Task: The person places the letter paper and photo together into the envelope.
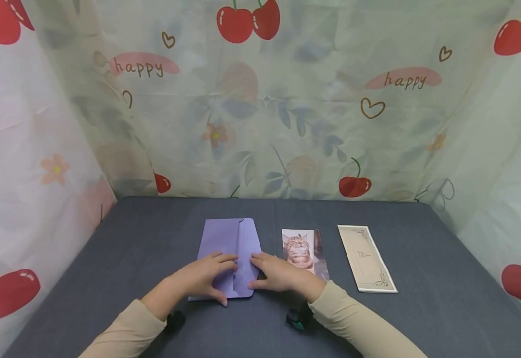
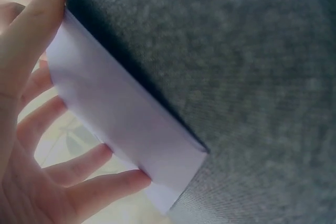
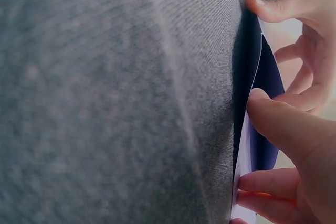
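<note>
A purple envelope (image 1: 217,236) lies flat on the dark desk (image 1: 162,223), left of its middle and short of the far edge, its long flap (image 1: 246,238) on the side facing the right edge. The left hand (image 1: 204,275) rests on it, fingers spread, thumb at the envelope's near edge. The right hand (image 1: 280,273) is wide too: thumb and fingers stand apart and touch the flap's right side. In the right wrist view a gap shows between the envelope's layers, dark purple inside.

Just right of the envelope lies a cat photo (image 1: 298,248), its near part behind the right hand in the head view. Farther toward the desk's right edge, a beige card (image 1: 365,256) lies at a slant. Beyond the far edge hangs a cherry-print curtain (image 1: 260,114).
</note>
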Demonstrator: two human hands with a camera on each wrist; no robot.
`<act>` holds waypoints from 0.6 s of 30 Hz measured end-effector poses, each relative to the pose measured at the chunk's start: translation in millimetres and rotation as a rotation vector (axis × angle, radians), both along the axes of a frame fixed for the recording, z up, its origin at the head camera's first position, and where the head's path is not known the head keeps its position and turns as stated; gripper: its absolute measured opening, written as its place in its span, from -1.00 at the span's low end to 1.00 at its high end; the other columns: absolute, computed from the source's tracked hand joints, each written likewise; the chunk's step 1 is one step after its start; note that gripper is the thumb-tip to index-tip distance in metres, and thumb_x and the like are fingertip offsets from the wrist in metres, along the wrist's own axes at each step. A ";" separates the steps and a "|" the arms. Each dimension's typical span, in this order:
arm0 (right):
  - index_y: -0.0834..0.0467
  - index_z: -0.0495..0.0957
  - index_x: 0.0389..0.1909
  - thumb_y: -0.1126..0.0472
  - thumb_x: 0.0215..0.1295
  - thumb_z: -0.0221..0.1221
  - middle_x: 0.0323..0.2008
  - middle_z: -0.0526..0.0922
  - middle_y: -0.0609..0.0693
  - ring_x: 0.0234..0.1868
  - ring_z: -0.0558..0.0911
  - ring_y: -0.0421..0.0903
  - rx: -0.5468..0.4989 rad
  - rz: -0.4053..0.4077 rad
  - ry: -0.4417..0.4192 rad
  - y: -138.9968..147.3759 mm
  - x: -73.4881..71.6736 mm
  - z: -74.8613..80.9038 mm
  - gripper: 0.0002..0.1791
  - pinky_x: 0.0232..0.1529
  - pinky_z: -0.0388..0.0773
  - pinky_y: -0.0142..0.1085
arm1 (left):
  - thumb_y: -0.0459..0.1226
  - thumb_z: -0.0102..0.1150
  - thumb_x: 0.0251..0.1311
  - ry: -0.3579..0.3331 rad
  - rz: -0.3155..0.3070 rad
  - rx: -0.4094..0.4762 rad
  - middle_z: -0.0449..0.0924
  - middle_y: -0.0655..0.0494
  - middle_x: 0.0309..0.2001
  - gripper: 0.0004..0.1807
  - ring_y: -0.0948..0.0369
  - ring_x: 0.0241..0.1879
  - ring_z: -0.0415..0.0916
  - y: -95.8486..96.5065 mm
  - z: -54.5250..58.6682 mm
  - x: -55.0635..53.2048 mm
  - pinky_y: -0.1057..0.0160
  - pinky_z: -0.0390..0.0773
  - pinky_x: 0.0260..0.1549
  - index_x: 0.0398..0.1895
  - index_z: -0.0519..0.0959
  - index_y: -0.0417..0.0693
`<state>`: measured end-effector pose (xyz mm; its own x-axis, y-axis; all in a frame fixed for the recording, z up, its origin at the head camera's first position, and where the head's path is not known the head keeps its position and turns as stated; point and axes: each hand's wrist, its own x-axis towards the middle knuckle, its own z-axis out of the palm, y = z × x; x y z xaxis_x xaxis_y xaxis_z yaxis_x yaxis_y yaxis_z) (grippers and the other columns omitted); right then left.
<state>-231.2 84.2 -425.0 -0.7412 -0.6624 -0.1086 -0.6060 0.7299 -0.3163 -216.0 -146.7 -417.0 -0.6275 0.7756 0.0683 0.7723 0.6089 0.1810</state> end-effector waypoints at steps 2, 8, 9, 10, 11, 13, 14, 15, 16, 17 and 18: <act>0.31 0.30 0.26 -0.10 0.20 0.17 0.32 0.32 0.21 0.36 0.30 0.11 0.000 0.000 0.001 0.1 0.7 0.5 -0.26 0.31 0.26 0.00 | 0.09 0.42 -0.25 0.001 -0.001 0.000 0.40 -0.10 0.24 -0.30 -0.12 0.20 0.37 -0.2 -0.3 0.0 -0.10 0.33 0.20 -0.03 0.47 -0.07; 0.28 0.34 0.24 -0.11 0.20 0.17 0.32 0.33 0.20 0.35 0.31 0.11 -0.002 -0.002 0.010 1.9 0.8 0.6 -0.28 0.32 0.26 -0.06 | 0.09 0.42 -0.24 -0.024 0.004 0.004 0.39 -0.09 0.24 -0.31 -0.14 0.22 0.35 -0.7 -1.7 -0.8 -0.12 0.33 0.19 -0.04 0.47 -0.06; 0.28 0.34 0.24 -0.11 0.20 0.17 0.31 0.33 0.20 0.35 0.31 0.10 -0.009 -0.003 0.009 2.4 0.5 0.5 -0.29 0.32 0.26 -0.06 | 0.09 0.42 -0.24 -0.029 0.004 0.005 0.39 -0.09 0.25 -0.31 -0.16 0.22 0.35 -0.8 -2.0 -1.0 -0.12 0.33 0.19 -0.04 0.47 -0.06; 0.28 0.35 0.23 -0.10 0.20 0.17 0.31 0.34 0.21 0.35 0.32 0.11 -0.020 -0.004 0.008 3.1 0.1 0.3 -0.29 0.32 0.26 -0.07 | 0.09 0.42 -0.24 -0.033 0.005 0.007 0.38 -0.10 0.25 -0.31 -0.17 0.21 0.34 -0.9 -2.1 -1.1 -0.13 0.33 0.18 -0.04 0.46 -0.06; 0.29 0.36 0.22 -0.10 0.20 0.18 0.30 0.35 0.21 0.34 0.33 0.11 -0.031 -0.003 0.011 3.9 -0.2 0.2 -0.30 0.32 0.27 -0.07 | 0.09 0.42 -0.24 -0.037 0.005 0.009 0.38 -0.10 0.25 -0.31 -0.17 0.22 0.34 -0.9 -2.2 -1.3 -0.13 0.33 0.18 -0.04 0.46 -0.06; 0.29 0.38 0.20 -0.09 0.19 0.19 0.27 0.38 0.22 0.32 0.36 0.10 -0.059 0.001 0.024 6.0 -0.8 1.0 -0.31 0.30 0.29 -0.07 | 0.09 0.42 -0.24 -0.042 0.004 0.012 0.38 -0.10 0.25 -0.31 -0.19 0.21 0.34 -0.8 -2.1 -1.4 -0.13 0.33 0.18 -0.04 0.46 -0.06; 0.30 0.39 0.19 -0.07 0.19 0.19 0.25 0.41 0.23 0.30 0.38 0.11 -0.076 0.006 0.035 7.3 -1.3 1.5 -0.33 0.29 0.31 -0.07 | 0.09 0.42 -0.24 -0.044 0.004 0.013 0.38 -0.10 0.25 -0.32 -0.19 0.21 0.33 -0.7 -1.9 -1.4 -0.13 0.34 0.17 -0.04 0.46 -0.05; 0.32 0.40 0.17 -0.05 0.19 0.20 0.22 0.44 0.24 0.28 0.41 0.10 -0.095 0.013 0.050 8.9 -1.8 2.2 -0.35 0.27 0.32 -0.07 | 0.09 0.42 -0.23 -0.047 0.005 0.013 0.37 -0.09 0.25 -0.32 -0.20 0.21 0.33 -0.7 -1.8 -1.4 -0.13 0.34 0.17 -0.05 0.46 -0.05; 0.33 0.41 0.16 -0.03 0.19 0.20 0.19 0.46 0.24 0.26 0.43 0.10 -0.115 0.018 0.061 10.6 -2.2 3.2 -0.36 0.26 0.34 -0.06 | 0.09 0.42 -0.23 -0.049 0.006 0.014 0.37 -0.09 0.25 -0.32 -0.20 0.21 0.33 -0.7 -1.6 -1.4 -0.13 0.35 0.17 -0.05 0.46 -0.05; 0.34 0.42 0.14 -0.02 0.20 0.20 0.17 0.49 0.24 0.23 0.46 0.10 -0.133 0.022 0.075 12.6 -2.7 4.1 -0.38 0.24 0.36 -0.07 | 0.09 0.42 -0.24 -0.048 0.005 0.015 0.38 -0.09 0.25 -0.32 -0.19 0.21 0.33 -0.6 -1.4 -1.3 -0.12 0.35 0.16 -0.05 0.46 -0.05; 0.34 0.42 0.13 0.00 0.20 0.19 0.15 0.51 0.24 0.21 0.47 0.09 -0.152 0.023 0.080 15.0 -3.2 5.1 -0.40 0.23 0.37 -0.07 | 0.08 0.43 -0.24 -0.047 0.005 0.016 0.38 -0.09 0.25 -0.32 -0.19 0.20 0.33 -0.6 -1.1 -1.2 -0.12 0.36 0.16 -0.05 0.46 -0.05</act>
